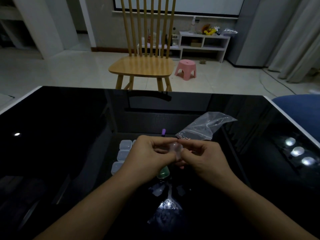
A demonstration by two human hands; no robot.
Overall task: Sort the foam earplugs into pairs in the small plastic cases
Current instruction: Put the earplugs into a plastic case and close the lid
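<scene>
Both of my hands meet above the middle of the black glass table (69,135). Between them is a small clear plastic case (175,149). My left hand (149,153) pinches its left side and my right hand (204,157) pinches its right side. Several closed clear cases (123,152) lie in a column just left of my left hand. A purple earplug (163,132) lies beyond my hands, and a green earplug (162,173) shows under my left hand. What the held case contains is too dim to tell.
A clear zip bag (204,128) lies behind my right hand. A wooden chair (143,66) stands past the table's far edge, with a pink stool (186,69) beside it. Lamp reflections glare on the glass at the right.
</scene>
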